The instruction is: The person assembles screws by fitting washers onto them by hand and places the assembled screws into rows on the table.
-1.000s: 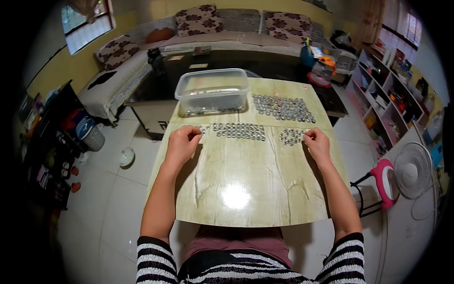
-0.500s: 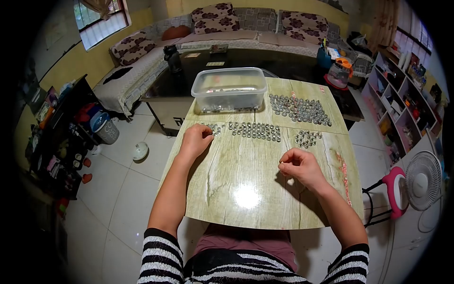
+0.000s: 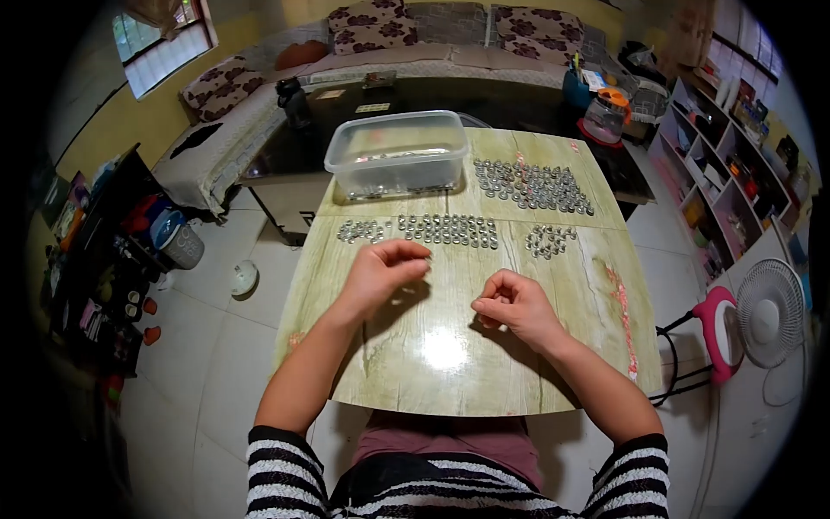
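My left hand (image 3: 386, 275) is over the middle of the table, its thumb and forefinger brought together at the tips. Whatever sits in that pinch is too small to make out. Facing it from the right, my right hand (image 3: 516, 307) is closed with the fingers curled against the thumb; its content is hidden. Beyond my left hand lie a loose cluster of small silvery metal pieces (image 3: 361, 231) and a block of similar pieces in rows (image 3: 448, 231). A smaller group of metal pieces (image 3: 550, 242) lies beyond my right hand, and a large group (image 3: 534, 186) stands farther back.
A clear plastic tub (image 3: 398, 156) with small pieces in its bottom stands at the far left of the marbled table (image 3: 380, 372). Behind is a dark table (image 3: 510, 104) with a pitcher (image 3: 607, 117). A fan (image 3: 765, 313) and pink stool (image 3: 719, 336) are at right.
My left hand has left the loose cluster and come right and nearer to me. My right hand has shifted left, narrowing the gap between them. The view has shifted slightly.
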A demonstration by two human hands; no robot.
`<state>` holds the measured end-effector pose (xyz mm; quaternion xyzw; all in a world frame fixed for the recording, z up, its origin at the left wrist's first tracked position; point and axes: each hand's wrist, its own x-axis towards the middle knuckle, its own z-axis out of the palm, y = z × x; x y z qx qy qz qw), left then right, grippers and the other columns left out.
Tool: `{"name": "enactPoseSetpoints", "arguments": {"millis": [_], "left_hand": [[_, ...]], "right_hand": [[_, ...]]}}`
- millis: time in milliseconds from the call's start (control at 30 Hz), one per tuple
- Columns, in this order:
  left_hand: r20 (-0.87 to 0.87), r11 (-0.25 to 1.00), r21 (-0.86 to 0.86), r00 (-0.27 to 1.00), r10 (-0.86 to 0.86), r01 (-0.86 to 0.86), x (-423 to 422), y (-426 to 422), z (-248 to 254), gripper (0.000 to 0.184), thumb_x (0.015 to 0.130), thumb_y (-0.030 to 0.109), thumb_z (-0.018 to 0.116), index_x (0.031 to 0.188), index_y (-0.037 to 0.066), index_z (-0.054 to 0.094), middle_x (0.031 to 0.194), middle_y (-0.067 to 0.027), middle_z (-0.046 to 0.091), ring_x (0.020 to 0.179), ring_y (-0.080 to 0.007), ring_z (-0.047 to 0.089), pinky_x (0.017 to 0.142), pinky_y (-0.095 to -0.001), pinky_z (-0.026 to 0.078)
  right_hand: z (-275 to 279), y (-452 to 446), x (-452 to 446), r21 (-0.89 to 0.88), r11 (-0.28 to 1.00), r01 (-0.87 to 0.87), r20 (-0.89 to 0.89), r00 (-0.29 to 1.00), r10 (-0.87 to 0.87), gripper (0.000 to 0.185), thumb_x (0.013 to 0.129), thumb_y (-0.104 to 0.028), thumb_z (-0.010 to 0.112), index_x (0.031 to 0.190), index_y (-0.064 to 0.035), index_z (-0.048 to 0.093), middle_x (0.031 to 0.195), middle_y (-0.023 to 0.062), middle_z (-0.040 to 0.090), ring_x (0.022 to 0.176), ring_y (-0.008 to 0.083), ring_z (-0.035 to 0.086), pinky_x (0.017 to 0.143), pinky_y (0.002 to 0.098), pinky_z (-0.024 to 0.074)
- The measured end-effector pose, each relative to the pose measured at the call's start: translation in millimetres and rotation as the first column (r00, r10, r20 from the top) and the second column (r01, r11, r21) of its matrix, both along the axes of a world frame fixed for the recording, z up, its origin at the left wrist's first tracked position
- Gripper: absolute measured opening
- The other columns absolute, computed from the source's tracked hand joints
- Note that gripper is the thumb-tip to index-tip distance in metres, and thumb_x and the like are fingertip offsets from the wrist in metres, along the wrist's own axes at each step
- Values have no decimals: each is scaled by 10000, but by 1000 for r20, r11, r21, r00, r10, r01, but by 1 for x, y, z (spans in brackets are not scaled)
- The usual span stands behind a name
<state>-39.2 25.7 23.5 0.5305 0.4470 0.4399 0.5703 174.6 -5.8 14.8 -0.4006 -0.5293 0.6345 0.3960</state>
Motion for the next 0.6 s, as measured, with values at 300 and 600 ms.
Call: {"name": "enactPoseSetpoints", "arguments": {"millis": [300, 600], "left_hand": [[127, 962, -32, 956, -264, 270, 37, -20, -16, 191, 751, 36, 580, 926, -37, 555, 829, -73, 592, 750, -113, 567, 678, -215, 467], [109, 969, -35, 965, -240, 245, 37, -20, -19, 199, 749, 47, 590, 923, -46, 556, 829, -84, 595, 763, -116, 568, 687, -219, 470]], "right_hand": [[-2, -5, -4, -61, 994, 89, -144, 985, -97, 81, 723, 10, 573, 756, 0, 499, 636, 35, 520, 553, 79, 500, 499, 200, 435], [-10, -3, -4, -44, 996, 81, -141, 986, -86, 92, 740, -8, 571, 793, 18, 500, 684, 41, 526, 602, 83, 517, 540, 206, 446]]}}
